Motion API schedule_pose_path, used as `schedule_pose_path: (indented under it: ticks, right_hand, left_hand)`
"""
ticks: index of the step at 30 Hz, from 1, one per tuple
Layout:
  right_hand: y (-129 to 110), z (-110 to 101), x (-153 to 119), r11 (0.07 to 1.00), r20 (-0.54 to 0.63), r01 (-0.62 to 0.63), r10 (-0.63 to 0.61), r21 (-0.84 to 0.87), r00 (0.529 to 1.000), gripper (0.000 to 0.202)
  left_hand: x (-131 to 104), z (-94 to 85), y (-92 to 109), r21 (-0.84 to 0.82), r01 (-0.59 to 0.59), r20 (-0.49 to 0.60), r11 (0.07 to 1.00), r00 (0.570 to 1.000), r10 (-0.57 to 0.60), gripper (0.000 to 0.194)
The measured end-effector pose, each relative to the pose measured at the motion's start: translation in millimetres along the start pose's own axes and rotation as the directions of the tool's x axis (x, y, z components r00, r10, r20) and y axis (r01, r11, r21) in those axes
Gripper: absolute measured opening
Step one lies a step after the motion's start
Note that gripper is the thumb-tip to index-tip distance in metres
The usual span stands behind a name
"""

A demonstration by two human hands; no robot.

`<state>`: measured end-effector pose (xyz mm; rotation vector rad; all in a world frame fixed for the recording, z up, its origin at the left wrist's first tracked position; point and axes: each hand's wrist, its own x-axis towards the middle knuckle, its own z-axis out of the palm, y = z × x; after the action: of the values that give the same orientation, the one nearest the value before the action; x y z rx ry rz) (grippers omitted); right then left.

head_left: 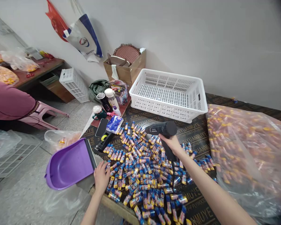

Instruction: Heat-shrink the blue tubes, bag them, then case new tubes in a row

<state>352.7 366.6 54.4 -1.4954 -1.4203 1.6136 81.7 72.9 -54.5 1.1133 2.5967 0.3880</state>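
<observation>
Nearest the camera, small tubes with blue caps, yellow ends and printed pink-and-white middles lie loosely heaped on the table between and around the hands, which are well apart. A purple dustpan sits left of the left hand, whose fingers touch the heap's left edge, though whether they grip a tube I cannot tell; beyond is a cardboard box holding a brown woven piece. Past the right hand, clamped round a black heat gun's handle, stands a white slotted crate, its perforated floor showing, and to that hand's right a clear plastic bag bulges with orange-tinted pieces.
</observation>
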Motion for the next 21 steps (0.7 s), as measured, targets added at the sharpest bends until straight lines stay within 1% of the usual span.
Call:
schedule_pose_path:
  ticks: [3, 5, 7, 9, 10, 12, 14, 16, 18, 21]
  right_hand:
    - [-6, 23, 10, 1.0, 0.033, -0.003, 0.003, -0.004, 0.999, 0.04]
    - [-11, 35, 9, 1.0, 0.055, 0.006, -0.006, -0.014, 0.998, 0.04]
    - [-15, 40, 1, 1.0, 0.079, 0.014, -0.012, -0.028, 0.997, 0.04]
    - [-19, 37, -13, 0.998, 0.093, 0.034, -0.029, -0.053, 0.995, 0.04]
    - [-20, 32, -23, 0.996, 0.095, 0.048, -0.041, -0.077, 0.995, 0.04]
    - [-23, 15, -46, 0.99, 0.091, 0.049, -0.036, -0.136, 0.995, 0.04]
    - [-26, -8, -74, 0.983, 0.103, -0.039, 0.058, -0.177, 0.993, 0.041]
    - [-28, -33, -103, 0.965, 0.101, -0.175, 0.198, -0.196, 0.975, 0.04]
    - [-25, -56, -129, 0.943, 0.048, -0.259, 0.274, -0.209, 0.961, 0.039]
    - [-14, -80, -158, 0.94, -0.131, -0.287, 0.266, -0.183, 0.955, 0.037]
  left_hand:
    - [-1, -8.5, -6, -0.025, -0.02, 0.003, 0.999, 1.0, 0.021, 0.037]
    - [0, -13.0, -9, -0.038, -0.054, 0.004, 0.998, 0.999, 0.054, 0.037]
    - [1, -14.3, -13, -0.048, -0.084, 0.01, 0.995, 0.996, 0.085, 0.038]
    - [0, -12.0, -19, -0.053, -0.103, 0.018, 0.993, 0.994, 0.104, 0.038]
    - [-2, -9.6, -22, -0.054, -0.112, 0.023, 0.992, 0.993, 0.114, 0.037]
    - [-6, -3.4, -27, -0.057, -0.139, 0.04, 0.989, 0.989, 0.142, 0.038]
    - [-12, 3.2, -31, -0.07, -0.175, 0.07, 0.982, 0.981, 0.18, 0.038]
    - [-19, 8.1, -32, -0.084, -0.2, 0.104, 0.976, 0.972, 0.209, 0.039]
    - [-27, 10.5, -32, -0.095, -0.212, 0.13, 0.973, 0.966, 0.223, 0.04]
    - [-43, 9.3, -34, -0.1, -0.206, 0.147, 0.973, 0.964, 0.219, 0.04]
